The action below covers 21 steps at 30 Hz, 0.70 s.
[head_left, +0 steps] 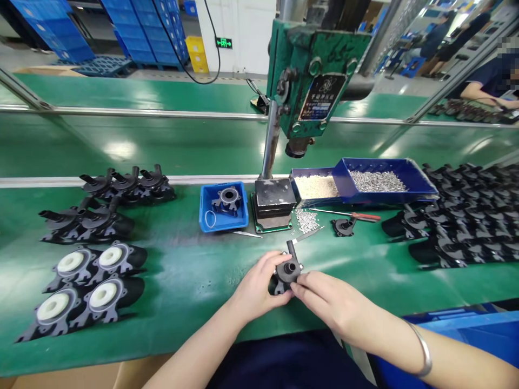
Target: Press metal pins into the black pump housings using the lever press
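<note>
While both hands meet at one black housing [298,274], close fingertip work at its rim seems the step in hand. Left hand [253,283]: part-closed, gripping the 9 o'clock side. Right hand [338,302]: fingertips drawn together against the 4 o'clock edge; any small piece between them, cannot tell. Rings [307,221]: loose heap, 1 o'clock. Tray [223,224]: 10 o'clock. Next move, as judged: calls for steady left hold, light right touch.

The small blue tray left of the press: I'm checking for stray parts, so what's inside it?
Inside the small blue tray are a black housing and a pale ring. Whatever lies beneath the housing is covered.
</note>
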Each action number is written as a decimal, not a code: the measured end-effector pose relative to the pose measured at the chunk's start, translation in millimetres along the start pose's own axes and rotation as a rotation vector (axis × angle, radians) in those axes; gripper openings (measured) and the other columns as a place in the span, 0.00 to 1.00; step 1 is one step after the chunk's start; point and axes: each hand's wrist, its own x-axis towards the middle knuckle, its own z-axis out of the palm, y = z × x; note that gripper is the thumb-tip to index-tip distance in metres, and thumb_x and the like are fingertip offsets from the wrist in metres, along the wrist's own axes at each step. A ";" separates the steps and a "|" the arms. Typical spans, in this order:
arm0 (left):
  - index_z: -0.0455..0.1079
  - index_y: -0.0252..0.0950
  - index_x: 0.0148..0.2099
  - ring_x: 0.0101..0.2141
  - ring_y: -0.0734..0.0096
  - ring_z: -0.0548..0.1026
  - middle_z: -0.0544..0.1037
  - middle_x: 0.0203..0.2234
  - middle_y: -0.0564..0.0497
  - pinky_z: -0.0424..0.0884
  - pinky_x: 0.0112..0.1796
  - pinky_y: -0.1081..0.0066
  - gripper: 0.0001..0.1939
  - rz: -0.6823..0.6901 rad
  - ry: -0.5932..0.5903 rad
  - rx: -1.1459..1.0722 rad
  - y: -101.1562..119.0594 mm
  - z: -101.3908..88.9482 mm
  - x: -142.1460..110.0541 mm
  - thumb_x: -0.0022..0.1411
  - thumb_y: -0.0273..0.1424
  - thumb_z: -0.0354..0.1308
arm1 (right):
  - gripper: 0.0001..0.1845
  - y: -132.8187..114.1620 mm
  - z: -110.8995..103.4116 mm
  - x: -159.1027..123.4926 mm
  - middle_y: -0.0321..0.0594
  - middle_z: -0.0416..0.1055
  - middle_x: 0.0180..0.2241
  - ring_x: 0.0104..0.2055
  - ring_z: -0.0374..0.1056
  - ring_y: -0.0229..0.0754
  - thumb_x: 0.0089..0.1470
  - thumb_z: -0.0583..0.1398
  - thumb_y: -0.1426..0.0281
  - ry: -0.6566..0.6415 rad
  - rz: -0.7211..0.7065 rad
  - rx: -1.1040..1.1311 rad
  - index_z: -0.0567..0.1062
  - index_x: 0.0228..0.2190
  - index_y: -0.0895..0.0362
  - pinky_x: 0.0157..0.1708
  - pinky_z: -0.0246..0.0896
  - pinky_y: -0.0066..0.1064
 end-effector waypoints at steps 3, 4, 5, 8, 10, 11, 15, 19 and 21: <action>0.57 0.43 0.65 0.60 0.56 0.67 0.66 0.59 0.42 0.68 0.59 0.57 0.37 0.014 0.008 -0.001 0.1 0.2 -0.2 0.55 0.26 0.66 | 0.19 -6.8 8.6 -11.6 0.58 0.75 0.40 0.43 0.72 0.53 0.62 0.50 0.82 0.051 -0.085 -0.140 0.72 0.51 0.73 0.42 0.74 0.45; 0.57 0.42 0.65 0.60 0.57 0.68 0.66 0.59 0.42 0.68 0.59 0.58 0.37 0.018 0.011 0.002 0.1 0.1 -0.1 0.56 0.26 0.65 | 0.20 -7.3 10.9 -14.9 0.59 0.75 0.42 0.44 0.72 0.54 0.61 0.50 0.82 0.049 -0.092 -0.161 0.71 0.52 0.74 0.43 0.74 0.46; 0.57 0.42 0.65 0.60 0.57 0.68 0.67 0.59 0.42 0.68 0.59 0.58 0.37 0.022 0.015 0.007 0.0 0.1 0.2 0.56 0.26 0.65 | 0.21 -6.8 12.1 -17.4 0.59 0.75 0.43 0.44 0.72 0.54 0.61 0.50 0.82 0.039 -0.085 -0.158 0.70 0.54 0.74 0.42 0.73 0.46; 0.57 0.43 0.65 0.59 0.57 0.69 0.68 0.58 0.43 0.69 0.58 0.58 0.36 0.020 0.036 0.037 -0.7 2.3 1.0 0.58 0.28 0.66 | 0.20 0.3 8.6 -18.7 0.55 0.74 0.44 0.43 0.71 0.49 0.62 0.53 0.79 0.074 0.031 -0.062 0.71 0.54 0.67 0.41 0.72 0.41; 0.56 0.43 0.65 0.58 0.56 0.69 0.68 0.57 0.42 0.70 0.58 0.56 0.36 0.009 0.062 0.080 -1.3 7.2 0.1 0.59 0.31 0.66 | 0.20 5.2 3.0 -14.9 0.53 0.72 0.47 0.47 0.68 0.48 0.62 0.56 0.78 0.164 0.109 -0.024 0.71 0.55 0.62 0.44 0.71 0.41; 0.55 0.43 0.66 0.58 0.55 0.70 0.68 0.57 0.41 0.70 0.57 0.55 0.36 0.003 0.083 0.111 -1.6 10.9 -1.2 0.59 0.32 0.66 | 0.21 6.2 0.9 -12.2 0.53 0.70 0.49 0.49 0.67 0.49 0.62 0.57 0.77 0.191 0.127 -0.024 0.70 0.56 0.60 0.47 0.69 0.42; 0.48 0.42 0.69 0.60 0.48 0.68 0.65 0.60 0.37 0.71 0.56 0.49 0.43 -0.001 0.157 0.231 -2.3 30.0 -12.1 0.58 0.33 0.68 | 0.23 1.1 8.2 -6.0 0.54 0.66 0.57 0.54 0.63 0.53 0.63 0.59 0.65 0.108 0.147 -0.072 0.68 0.58 0.59 0.52 0.67 0.46; 0.43 0.43 0.72 0.62 0.45 0.66 0.61 0.62 0.36 0.73 0.55 0.48 0.45 -0.015 0.077 0.230 -5.6 44.1 -22.0 0.59 0.32 0.65 | 0.28 -4.5 32.1 -18.1 0.56 0.65 0.58 0.50 0.66 0.53 0.62 0.57 0.56 0.118 0.224 -0.142 0.68 0.58 0.58 0.45 0.70 0.46; 0.43 0.43 0.72 0.62 0.45 0.65 0.60 0.63 0.36 0.73 0.55 0.48 0.43 -0.005 0.044 0.199 -9.3 49.1 -23.3 0.61 0.33 0.61 | 0.26 -2.6 39.7 -32.7 0.55 0.66 0.58 0.49 0.67 0.52 0.62 0.58 0.58 0.161 0.278 -0.156 0.69 0.57 0.56 0.44 0.71 0.43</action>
